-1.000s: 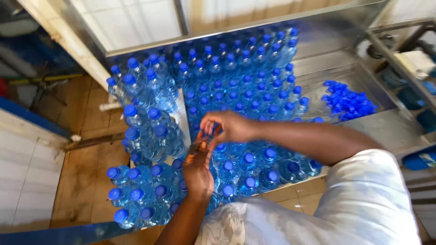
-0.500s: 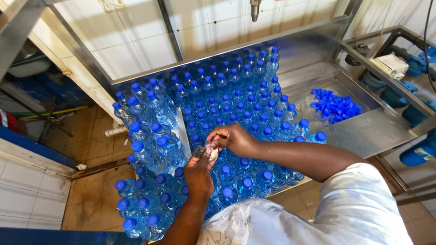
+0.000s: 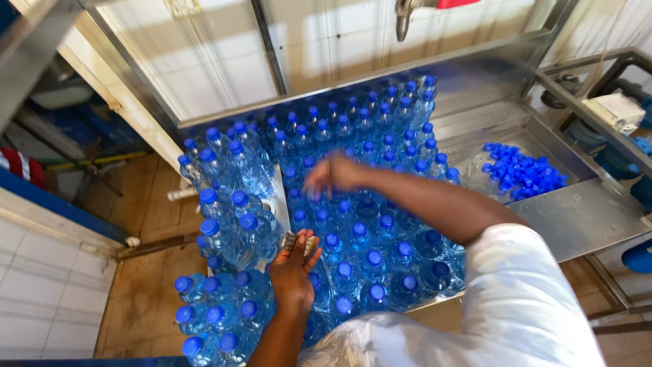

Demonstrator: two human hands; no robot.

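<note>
Lower left: capped bottles [image 3: 224,306] on floor. Centre: left hand [image 3: 293,266], fingers curled round small stack of clear sleeves [image 3: 293,241] at fingertips. Above: right hand [image 3: 333,173] blurred over table bottles [image 3: 367,224], finger state unclear. Right: loose blue caps [image 3: 523,173] on steel tray [image 3: 584,217].

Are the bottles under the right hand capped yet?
Capped. Every bottle near the right hand shows a blue cap on top; none looks open. Loose caps lie apart in the steel tray.
</note>
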